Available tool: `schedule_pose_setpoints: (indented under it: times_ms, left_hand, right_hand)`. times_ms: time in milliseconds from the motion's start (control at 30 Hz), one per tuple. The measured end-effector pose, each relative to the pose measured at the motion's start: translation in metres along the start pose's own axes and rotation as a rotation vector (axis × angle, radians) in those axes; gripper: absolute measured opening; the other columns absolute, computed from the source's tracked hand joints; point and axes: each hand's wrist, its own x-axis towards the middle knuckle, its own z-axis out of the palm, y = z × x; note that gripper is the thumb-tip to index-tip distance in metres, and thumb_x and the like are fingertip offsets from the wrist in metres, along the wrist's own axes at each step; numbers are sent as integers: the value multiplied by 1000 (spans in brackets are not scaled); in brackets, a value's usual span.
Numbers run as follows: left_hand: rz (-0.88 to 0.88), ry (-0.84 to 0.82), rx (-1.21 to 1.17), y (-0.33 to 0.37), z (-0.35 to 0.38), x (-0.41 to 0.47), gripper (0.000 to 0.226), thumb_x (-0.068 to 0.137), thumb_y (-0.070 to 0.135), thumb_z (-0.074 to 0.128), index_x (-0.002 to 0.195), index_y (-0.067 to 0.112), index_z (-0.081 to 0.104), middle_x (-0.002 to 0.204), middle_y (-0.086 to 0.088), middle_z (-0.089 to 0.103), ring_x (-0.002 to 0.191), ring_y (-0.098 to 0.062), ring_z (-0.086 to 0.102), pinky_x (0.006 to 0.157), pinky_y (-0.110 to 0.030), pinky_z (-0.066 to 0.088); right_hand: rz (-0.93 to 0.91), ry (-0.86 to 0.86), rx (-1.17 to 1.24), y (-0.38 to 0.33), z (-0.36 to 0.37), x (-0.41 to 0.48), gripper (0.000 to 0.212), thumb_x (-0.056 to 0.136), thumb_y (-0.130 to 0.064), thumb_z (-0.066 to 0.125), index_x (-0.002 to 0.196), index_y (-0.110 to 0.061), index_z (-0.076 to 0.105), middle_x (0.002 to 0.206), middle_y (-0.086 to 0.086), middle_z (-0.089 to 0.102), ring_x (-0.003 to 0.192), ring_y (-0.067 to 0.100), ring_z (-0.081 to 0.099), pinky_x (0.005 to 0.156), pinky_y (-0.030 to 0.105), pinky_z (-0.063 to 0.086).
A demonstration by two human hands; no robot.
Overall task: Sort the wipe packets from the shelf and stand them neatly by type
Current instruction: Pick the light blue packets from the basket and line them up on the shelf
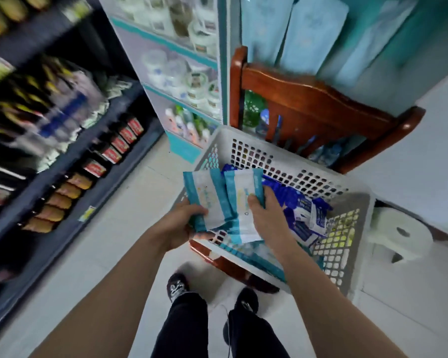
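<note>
Both hands hold teal-and-white wipe packets above a white perforated basket [290, 157]. My left hand [184, 223] grips the lower end of one teal-and-white packet [206, 196]. My right hand [265, 215] grips a second teal-and-white packet [241, 192] that overlaps the first. Dark blue wipe packets [299, 208] lie loose in the basket to the right of my right hand. More teal packets [259, 254] lie flat along the basket's near side.
The basket rests on a wooden chair [318, 99]. A dark shelf [93, 151] with bottles and packets runs along the left. A teal-trimmed rack [192, 81] of jars and bottles stands behind. A paper roll [401, 236] lies on the floor at right. My feet are below.
</note>
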Motion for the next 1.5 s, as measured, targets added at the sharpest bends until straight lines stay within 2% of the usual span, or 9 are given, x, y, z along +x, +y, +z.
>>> schedule_pose_setpoints:
  times_ms: [300, 433, 567, 700, 833, 967, 1100, 1267, 1500]
  left_hand:
    - [416, 297, 114, 77, -148, -93, 34, 93, 6, 57, 122, 23, 51, 108, -2, 66, 83, -20, 67, 58, -31, 57]
    - [575, 383, 136, 111, -226, -132, 49, 80, 14, 71, 124, 25, 54, 114, -9, 67, 89, -30, 69, 71, -49, 58]
    - [693, 483, 127, 141, -290, -161, 59, 85, 0, 66, 137, 23, 47, 119, -4, 65, 98, -22, 68, 80, -42, 58]
    - [690, 717, 183, 168, -339, -181, 49, 85, 14, 72, 125, 14, 44, 117, -2, 59, 94, -13, 64, 69, -27, 59]
    - [772, 807, 173, 198, -378, -188, 28, 86, 18, 71, 105, 16, 51, 106, -1, 63, 90, -19, 66, 76, -42, 59]
    - [903, 879, 137, 243, -407, -187, 28, 86, 15, 71, 110, 19, 57, 103, 0, 66, 70, -2, 65, 57, -24, 56]
    - [957, 909, 98, 296, -436, -180, 29, 85, 17, 72, 110, 24, 59, 104, 4, 68, 83, -8, 66, 69, -28, 57]
    - [945, 1090, 172, 365, -466, -174, 28, 84, 25, 73, 107, 20, 57, 96, 5, 66, 73, -10, 64, 58, -32, 56]
    - [875, 1146, 230, 443, -513, -159, 23, 85, 27, 72, 99, 16, 58, 83, 6, 64, 76, -17, 61, 70, -41, 56]
  right_hand:
    - [-280, -153, 60, -135, 135, -17, 46, 88, -5, 58, 129, -23, 47, 112, -6, 59, 93, 1, 58, 67, 11, 44]
    - [-399, -173, 118, -189, 209, -21, 37, 85, -4, 64, 117, -22, 55, 103, -7, 63, 84, -5, 58, 64, 3, 43]
    - [-475, -202, 162, -235, 273, -22, 38, 85, -4, 65, 117, -23, 56, 104, -7, 64, 91, 1, 61, 66, 6, 45]
    - [-552, -237, 157, -275, 323, -19, 36, 87, -6, 64, 115, -26, 56, 107, -5, 63, 92, 3, 61, 63, 4, 45]
    - [-593, -263, 123, -314, 363, -3, 41, 87, -10, 64, 125, -23, 56, 116, -3, 62, 101, 11, 61, 62, 4, 45]
    - [-664, -281, 159, -359, 388, 23, 35, 87, -6, 64, 119, -20, 57, 111, -3, 63, 96, 7, 61, 61, 3, 44]
    - [-748, -326, 185, -409, 408, 60, 30, 85, -5, 65, 108, -24, 59, 102, -8, 65, 90, 5, 63, 62, 8, 46]
    - [-840, -431, 171, -475, 423, 103, 30, 85, -5, 67, 106, -25, 62, 100, -7, 68, 84, 0, 64, 62, 13, 48]
    - [-866, -525, 93, -541, 450, 155, 32, 83, -3, 69, 104, -27, 65, 100, -9, 70, 88, 6, 66, 69, 20, 53]
